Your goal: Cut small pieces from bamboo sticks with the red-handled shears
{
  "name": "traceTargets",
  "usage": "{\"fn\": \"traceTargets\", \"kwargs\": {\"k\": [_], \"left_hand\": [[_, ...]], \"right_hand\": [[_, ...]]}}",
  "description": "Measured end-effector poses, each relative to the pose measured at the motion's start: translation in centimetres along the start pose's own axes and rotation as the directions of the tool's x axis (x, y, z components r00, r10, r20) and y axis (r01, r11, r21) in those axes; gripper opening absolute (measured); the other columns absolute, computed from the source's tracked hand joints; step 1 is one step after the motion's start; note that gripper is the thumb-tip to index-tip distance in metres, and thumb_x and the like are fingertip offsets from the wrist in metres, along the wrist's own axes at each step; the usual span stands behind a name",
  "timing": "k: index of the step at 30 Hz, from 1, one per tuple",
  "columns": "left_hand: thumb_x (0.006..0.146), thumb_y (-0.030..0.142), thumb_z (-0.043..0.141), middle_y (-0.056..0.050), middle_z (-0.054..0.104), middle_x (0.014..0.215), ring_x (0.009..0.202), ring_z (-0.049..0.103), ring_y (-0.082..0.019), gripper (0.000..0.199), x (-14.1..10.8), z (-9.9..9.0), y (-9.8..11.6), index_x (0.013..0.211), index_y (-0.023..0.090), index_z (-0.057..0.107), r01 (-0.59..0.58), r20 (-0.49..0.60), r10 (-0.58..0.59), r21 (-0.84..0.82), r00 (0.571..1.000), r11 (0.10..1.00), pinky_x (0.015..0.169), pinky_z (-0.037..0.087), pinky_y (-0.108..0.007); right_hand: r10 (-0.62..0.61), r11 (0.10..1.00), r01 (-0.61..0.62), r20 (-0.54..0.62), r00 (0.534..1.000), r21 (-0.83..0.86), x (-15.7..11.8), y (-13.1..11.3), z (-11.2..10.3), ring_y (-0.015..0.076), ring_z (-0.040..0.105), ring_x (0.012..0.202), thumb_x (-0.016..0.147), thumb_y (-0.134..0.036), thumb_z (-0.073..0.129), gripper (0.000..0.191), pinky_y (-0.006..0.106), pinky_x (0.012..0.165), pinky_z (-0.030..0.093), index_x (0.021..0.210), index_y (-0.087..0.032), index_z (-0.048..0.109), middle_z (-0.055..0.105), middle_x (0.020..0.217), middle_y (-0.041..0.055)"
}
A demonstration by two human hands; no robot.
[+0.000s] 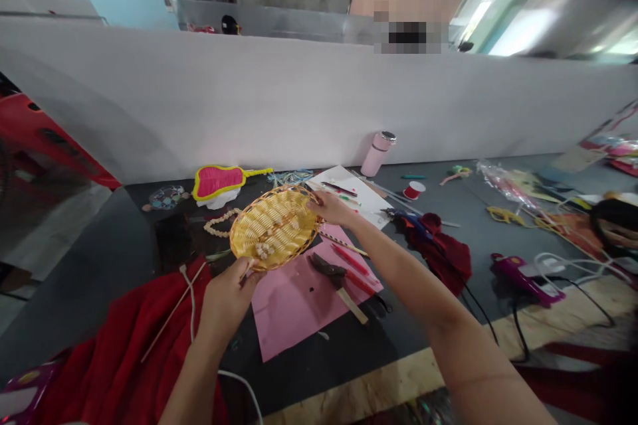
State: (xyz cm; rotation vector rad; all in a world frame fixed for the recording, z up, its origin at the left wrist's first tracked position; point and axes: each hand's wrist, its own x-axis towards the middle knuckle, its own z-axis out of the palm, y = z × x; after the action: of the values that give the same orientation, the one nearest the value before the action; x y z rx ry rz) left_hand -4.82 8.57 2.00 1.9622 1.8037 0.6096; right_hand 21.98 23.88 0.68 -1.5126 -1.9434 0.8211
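Between my hands is a yellow oval woven basket (292, 216), held up tilted over the table with its inside towards me. A few small pale pieces (264, 250) lie in it. My left hand (232, 289) grips the near rim at the lower left, while my right hand (333, 207) has the rim at the far right. Below the basket, pink paper (289, 319) lies on the dark table, with red-handled pliers (343, 273) and a red pen (349, 257) on top. Left of the basket lies a beaded loop (216, 224).
A pink bottle (377, 156) stands by the white partition (299, 99). To the right are a red thread spool (413, 190), dark red cloth (446, 252) and a purple power strip (528, 279) with cords. Red fabric (134, 339) covers the left front. A pink-and-yellow fan-shaped piece (219, 184) lies behind.
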Motion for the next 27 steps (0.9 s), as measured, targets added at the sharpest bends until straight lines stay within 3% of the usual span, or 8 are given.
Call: {"fn": "traceTargets", "kwargs": {"k": [4, 7, 10, 16, 27], "left_hand": [[0.087, 0.039, 0.048, -0.003, 0.071, 0.11, 0.1, 0.066, -0.021, 0.03, 0.0, 0.5, -0.4, 0.109, 0.025, 0.061, -0.023, -0.011, 0.022, -0.077, 1.0, 0.997, 0.075, 0.048, -0.024], [0.087, 0.038, 0.048, -0.002, 0.066, 0.121, 0.108, 0.063, -0.02, 0.042, 0.0, 0.7, -0.9, 0.128, 0.028, 0.05, 0.003, -0.091, -0.017, -0.146, 0.996, 0.989, 0.083, 0.048, -0.025], [0.087, 0.041, 0.049, -0.003, 0.068, 0.116, 0.105, 0.065, -0.02, 0.049, -0.1, 0.6, -1.4, 0.134, 0.029, 0.044, 0.046, -0.172, -0.075, -0.162, 0.982, 0.986, 0.083, 0.05, -0.028], [0.086, 0.046, 0.048, -0.002, 0.071, 0.111, 0.098, 0.067, -0.022, 0.042, -0.2, 0.6, -1.9, 0.123, 0.026, 0.056, 0.023, -0.208, -0.044, -0.105, 0.977, 0.994, 0.086, 0.049, -0.032], [0.087, 0.041, 0.047, -0.001, 0.073, 0.105, 0.097, 0.067, -0.02, 0.032, -0.5, 0.3, -1.5, 0.108, 0.024, 0.064, -0.01, -0.243, -0.005, -0.058, 0.97, 0.998, 0.077, 0.052, -0.026]], "right_hand": [[0.069, 0.982, -0.089, 0.121, 0.99, 0.166, -1.2, 1.1, 0.5, 0.0106, 0.056, 0.054, 0.081, -0.023, 0.048, 0.028, 0.02, 0.049, 0.044, 0.108, -0.018, 0.054, 0.061, 0.075, -0.0001], [0.13, 0.952, -0.159, 0.122, 0.984, 0.263, -1.1, 1.6, 0.2, 0.0086, 0.052, 0.046, 0.078, -0.016, 0.042, 0.042, 0.016, 0.041, 0.04, 0.119, -0.019, 0.047, 0.058, 0.066, -0.0029], [0.185, 0.924, -0.212, 0.114, 0.976, 0.318, -0.8, 2.2, -0.5, 0.0086, 0.05, 0.04, 0.073, -0.013, 0.041, 0.05, 0.015, 0.038, 0.036, 0.123, -0.019, 0.045, 0.053, 0.055, -0.0052], [0.186, 0.901, -0.225, 0.139, 0.973, 0.371, -1.4, 2.8, -0.1, 0.0097, 0.051, 0.038, 0.066, -0.011, 0.044, 0.058, 0.015, 0.035, 0.036, 0.122, -0.021, 0.048, 0.054, 0.051, -0.0064], [0.165, 0.87, -0.158, 0.027, 0.986, 0.466, -2.3, 2.3, 1.0, 0.008, 0.05, 0.041, 0.07, -0.017, 0.042, 0.058, 0.017, 0.037, 0.04, 0.128, -0.025, 0.039, 0.056, 0.064, -0.0064]]}}
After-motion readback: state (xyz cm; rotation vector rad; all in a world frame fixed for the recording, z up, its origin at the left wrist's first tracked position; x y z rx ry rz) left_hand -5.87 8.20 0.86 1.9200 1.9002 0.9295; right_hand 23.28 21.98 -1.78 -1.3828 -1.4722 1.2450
